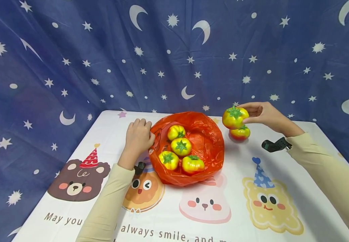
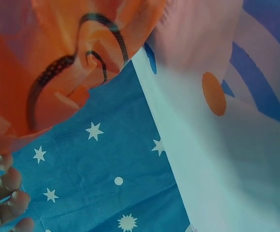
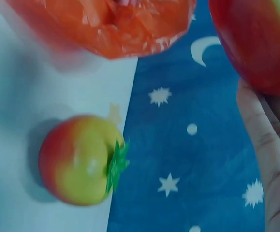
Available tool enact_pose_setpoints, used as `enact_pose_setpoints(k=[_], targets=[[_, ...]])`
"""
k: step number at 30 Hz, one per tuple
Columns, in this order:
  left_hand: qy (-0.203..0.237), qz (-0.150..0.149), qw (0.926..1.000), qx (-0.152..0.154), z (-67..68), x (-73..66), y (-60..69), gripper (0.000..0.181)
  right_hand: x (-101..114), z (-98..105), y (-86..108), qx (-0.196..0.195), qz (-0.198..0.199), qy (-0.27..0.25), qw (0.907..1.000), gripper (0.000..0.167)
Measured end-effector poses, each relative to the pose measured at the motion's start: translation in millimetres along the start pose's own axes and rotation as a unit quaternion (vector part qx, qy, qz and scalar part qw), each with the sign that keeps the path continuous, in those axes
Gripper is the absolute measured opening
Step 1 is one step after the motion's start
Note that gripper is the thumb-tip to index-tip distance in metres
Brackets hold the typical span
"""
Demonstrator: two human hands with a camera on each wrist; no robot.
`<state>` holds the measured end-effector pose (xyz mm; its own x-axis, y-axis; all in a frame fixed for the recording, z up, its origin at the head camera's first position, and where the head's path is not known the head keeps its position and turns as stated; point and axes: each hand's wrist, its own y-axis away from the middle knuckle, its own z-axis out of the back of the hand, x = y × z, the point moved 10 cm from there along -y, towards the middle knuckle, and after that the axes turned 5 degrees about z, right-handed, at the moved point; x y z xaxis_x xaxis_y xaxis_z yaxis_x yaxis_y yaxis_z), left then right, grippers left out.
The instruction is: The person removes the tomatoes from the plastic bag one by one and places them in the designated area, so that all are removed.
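A red plastic bag (image 1: 212, 148) stands wide open mid-table with several yellow-and-red tomatoes (image 1: 181, 147) inside, each with a green leafy top. My left hand (image 1: 138, 137) grips the bag's left rim; the left wrist view shows its fingertips (image 2: 15, 200) beside the orange-red plastic (image 2: 52, 34). In my right hand (image 1: 265, 116) is another tomato (image 1: 232, 120), pinched between thumb and fingers and raised just right of the bag. One more tomato (image 1: 242, 135) rests on the table below it, seen whole in the right wrist view as a red-yellow fruit (image 3: 74, 162).
A white tablecloth (image 1: 168, 208) printed with cartoon faces and lettering covers the table. Close behind its far edge hangs a blue curtain (image 1: 162, 47) with white stars and moons. Dark straps (image 1: 275, 145) hang at both wrists.
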<state>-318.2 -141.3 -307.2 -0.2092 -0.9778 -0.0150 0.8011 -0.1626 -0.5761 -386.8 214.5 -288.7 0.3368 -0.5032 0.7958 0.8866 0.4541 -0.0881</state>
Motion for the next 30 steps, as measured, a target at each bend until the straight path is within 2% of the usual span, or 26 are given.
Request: enact_pose_setpoints(k=[6, 17, 23, 30], targets=[[0.0, 0.002, 1.0, 0.006, -1.3, -0.1, -1.0, 0.012, -16, 21, 11.7, -0.032, -0.014, 0.019, 0.9992, 0.054], [-0.001, 0.001, 1.0, 0.002, -1.6, 0.8, -1.1, 0.012, -55, 50, 29.0, -0.078, -0.048, 0.003, 0.9958, 0.058], [-0.003, 0.0, 1.0, 0.002, -0.7, 0.5, -1.6, 0.014, -76, 58, 36.5, -0.099, -0.061, -0.006, 0.9932, 0.062], [-0.001, 0.002, 1.0, 0.002, -0.5, 0.5, -1.0, 0.013, -106, 63, 45.2, -0.122, -0.095, -0.019, 0.9878, 0.063]])
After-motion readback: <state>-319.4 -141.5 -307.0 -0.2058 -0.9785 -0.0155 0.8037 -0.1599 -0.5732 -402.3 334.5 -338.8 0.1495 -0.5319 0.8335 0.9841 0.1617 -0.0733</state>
